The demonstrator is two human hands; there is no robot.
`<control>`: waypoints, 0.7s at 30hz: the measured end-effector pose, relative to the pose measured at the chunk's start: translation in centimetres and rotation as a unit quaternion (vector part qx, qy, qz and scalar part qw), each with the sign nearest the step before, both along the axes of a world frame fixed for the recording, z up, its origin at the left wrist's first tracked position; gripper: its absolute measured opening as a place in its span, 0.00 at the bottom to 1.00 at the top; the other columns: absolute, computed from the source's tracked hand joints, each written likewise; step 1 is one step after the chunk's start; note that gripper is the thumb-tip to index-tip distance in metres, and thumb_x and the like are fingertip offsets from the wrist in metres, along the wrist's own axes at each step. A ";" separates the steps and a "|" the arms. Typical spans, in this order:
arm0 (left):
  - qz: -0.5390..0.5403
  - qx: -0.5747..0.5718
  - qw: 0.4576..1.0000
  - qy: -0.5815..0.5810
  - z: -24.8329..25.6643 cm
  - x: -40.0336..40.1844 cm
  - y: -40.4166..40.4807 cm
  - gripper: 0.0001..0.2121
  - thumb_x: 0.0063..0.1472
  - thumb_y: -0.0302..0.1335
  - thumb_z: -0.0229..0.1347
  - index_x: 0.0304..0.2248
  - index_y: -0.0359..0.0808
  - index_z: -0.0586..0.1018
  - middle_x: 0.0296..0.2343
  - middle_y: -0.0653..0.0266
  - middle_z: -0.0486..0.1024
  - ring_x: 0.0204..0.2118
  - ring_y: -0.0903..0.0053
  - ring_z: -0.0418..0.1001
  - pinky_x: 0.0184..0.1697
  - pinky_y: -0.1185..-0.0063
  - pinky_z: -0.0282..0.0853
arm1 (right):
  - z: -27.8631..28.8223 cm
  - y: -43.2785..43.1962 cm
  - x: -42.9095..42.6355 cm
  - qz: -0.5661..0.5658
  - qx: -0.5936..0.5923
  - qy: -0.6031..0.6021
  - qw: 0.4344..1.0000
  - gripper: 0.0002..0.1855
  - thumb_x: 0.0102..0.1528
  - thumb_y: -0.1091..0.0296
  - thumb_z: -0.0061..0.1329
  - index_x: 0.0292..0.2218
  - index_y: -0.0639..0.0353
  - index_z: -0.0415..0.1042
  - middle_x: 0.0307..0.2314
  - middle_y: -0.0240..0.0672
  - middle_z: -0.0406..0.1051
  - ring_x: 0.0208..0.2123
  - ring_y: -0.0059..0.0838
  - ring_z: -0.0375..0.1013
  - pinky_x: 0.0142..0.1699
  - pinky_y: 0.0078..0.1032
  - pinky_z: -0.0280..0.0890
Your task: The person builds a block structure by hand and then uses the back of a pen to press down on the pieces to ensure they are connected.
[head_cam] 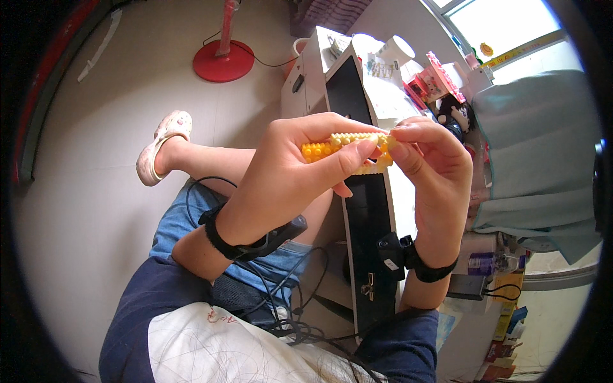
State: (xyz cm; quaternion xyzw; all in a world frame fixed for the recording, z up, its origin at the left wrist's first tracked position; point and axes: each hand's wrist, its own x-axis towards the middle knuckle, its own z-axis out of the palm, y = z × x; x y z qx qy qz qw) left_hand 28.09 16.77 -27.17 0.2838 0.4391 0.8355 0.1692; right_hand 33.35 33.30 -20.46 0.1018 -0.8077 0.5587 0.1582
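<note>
A yellow and cream assembly of small studded building bricks (318, 151) is held up in front of me, over the edge of the desk. My left hand (306, 167) grips it between thumb and fingers, with its yellow end against the palm. At its other end, my right hand (431, 158) pinches the cream and yellow bricks with thumb and index finger. Whether a separate small piece sits between those fingertips cannot be told. Both wrists wear black straps with small black devices.
A white desk with black drawer fronts (366, 206) runs beside my legs, bearing papers, a white cup (397, 50) and pink boxes (433, 84). Black cables (297, 330) lie tangled near my lap. A round red stand base (223, 61) rests on the floor. A teal cloth (531, 158) hangs at right.
</note>
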 end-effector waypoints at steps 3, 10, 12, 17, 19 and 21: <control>0.006 -0.003 1.000 0.002 -0.1 0.0 0.0 0.15 0.60 0.31 0.54 0.42 0.29 0.76 0.34 0.58 0.76 0.33 0.81 0.76 0.28 0.88 0.74 | -0.1 0.0 0.0 -0.006 0.015 0.006 1.000 0.06 0.50 0.78 0.54 0.33 0.63 0.75 0.30 0.32 0.73 0.33 0.18 0.69 0.36 0.14 0.60; 0.018 -0.015 1.000 0.010 -0.1 0.1 0.0 0.14 0.60 0.31 0.54 0.42 0.30 0.77 0.34 0.59 0.75 0.34 0.81 0.75 0.28 0.88 0.73 | -0.2 0.1 0.0 -0.027 0.053 0.023 0.998 0.06 0.49 0.76 0.55 0.32 0.61 0.76 0.29 0.29 0.74 0.32 0.16 0.68 0.33 0.13 0.56; 0.019 -0.018 1.000 0.010 -0.1 0.0 -0.1 0.14 0.60 0.31 0.54 0.42 0.30 0.77 0.34 0.59 0.75 0.34 0.81 0.75 0.28 0.89 0.73 | -0.3 0.0 0.0 -0.028 0.048 0.026 0.998 0.06 0.49 0.76 0.55 0.32 0.61 0.76 0.29 0.29 0.74 0.32 0.16 0.68 0.33 0.13 0.56; 0.023 -0.018 0.999 0.018 -0.1 0.0 -0.1 0.14 0.60 0.31 0.54 0.42 0.30 0.77 0.34 0.60 0.75 0.33 0.81 0.75 0.28 0.89 0.73 | -0.3 0.0 0.0 -0.020 0.041 0.029 0.999 0.07 0.49 0.77 0.56 0.33 0.61 0.76 0.29 0.29 0.74 0.32 0.15 0.68 0.34 0.13 0.56; 0.025 -0.019 0.999 0.021 -0.1 0.0 -0.2 0.14 0.60 0.31 0.54 0.42 0.30 0.77 0.34 0.60 0.75 0.33 0.81 0.75 0.28 0.89 0.73 | -0.4 0.0 -0.1 -0.024 0.049 0.028 0.998 0.07 0.48 0.77 0.56 0.32 0.61 0.76 0.29 0.29 0.74 0.32 0.15 0.68 0.34 0.13 0.56; 0.028 -0.018 0.999 0.022 0.0 0.1 -0.2 0.14 0.60 0.30 0.54 0.42 0.30 0.77 0.34 0.60 0.74 0.33 0.82 0.75 0.28 0.89 0.73 | -0.4 0.0 -0.1 -0.025 0.048 0.030 0.998 0.07 0.48 0.76 0.56 0.32 0.61 0.76 0.29 0.29 0.74 0.32 0.15 0.68 0.34 0.13 0.56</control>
